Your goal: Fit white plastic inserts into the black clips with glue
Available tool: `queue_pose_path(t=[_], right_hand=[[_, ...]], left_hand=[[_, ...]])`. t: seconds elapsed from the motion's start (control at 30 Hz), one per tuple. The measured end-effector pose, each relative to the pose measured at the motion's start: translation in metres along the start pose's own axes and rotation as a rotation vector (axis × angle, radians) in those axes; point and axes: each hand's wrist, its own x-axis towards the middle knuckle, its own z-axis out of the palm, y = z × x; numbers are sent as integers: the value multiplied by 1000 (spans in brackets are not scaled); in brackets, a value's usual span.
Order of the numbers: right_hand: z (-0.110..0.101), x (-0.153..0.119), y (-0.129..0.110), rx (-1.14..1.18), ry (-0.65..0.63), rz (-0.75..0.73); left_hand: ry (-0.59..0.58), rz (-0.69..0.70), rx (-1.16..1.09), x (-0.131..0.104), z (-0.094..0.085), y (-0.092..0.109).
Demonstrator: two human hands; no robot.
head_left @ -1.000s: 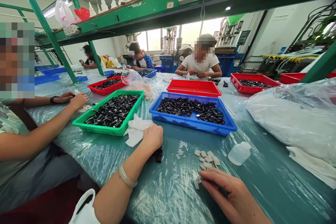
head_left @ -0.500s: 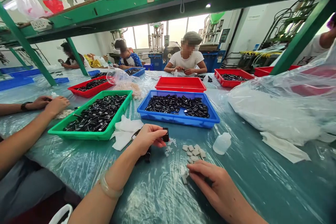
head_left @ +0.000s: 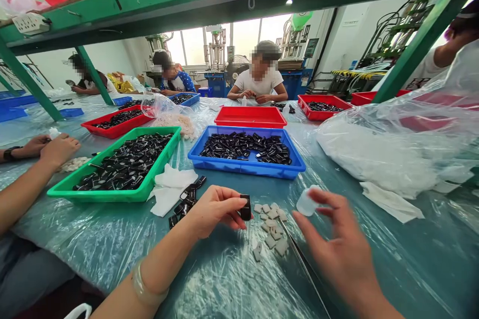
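One black part (head_left: 245, 208) sat pinched in the left hand (head_left: 220, 212) near the white pieces (head_left: 281, 246); the right hand (head_left: 339, 249), fingers spread, had shifted from those to the bottle (head_left: 304, 203), touch unclear, seemingly turning the work there.

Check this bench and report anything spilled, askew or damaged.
Nothing looks plainly damaged or spilled. Only slightly untidy: several black pieces lie loose on the bench, unlike those gathered in the green tray, and a crumpled white sheet lies beside them.
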Motion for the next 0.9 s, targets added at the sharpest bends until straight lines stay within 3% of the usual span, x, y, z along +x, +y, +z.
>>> queue_pose_path(t=[0.03, 0.1, 0.2, 0.33, 0.47, 0.63, 0.8, 0.9], right_hand=[[-2, 6, 5, -16, 124, 51], [-4, 19, 18, -31, 193, 155], [-1, 31, 42, -48, 33, 382], [8, 29, 67, 3, -181, 372], [10, 24, 67, 41, -306, 279], [0, 23, 41, 9, -277, 135], [-8, 18, 18, -188, -172, -403], [-10, 14, 10, -280, -136, -553]], left_hand=[[-5, -1, 4, 0, 0, 0], [-17, -2, 5, -1, 1, -1], [-28, -10, -2, -1, 4, -2], [-36, -33, 1, -2, 9, -3], [-83, -76, 30, -3, 15, -3], [-175, -126, 7, -6, 19, -7], [-213, -166, 16, -8, 21, -8], [-236, -183, 35, -8, 22, -9]])
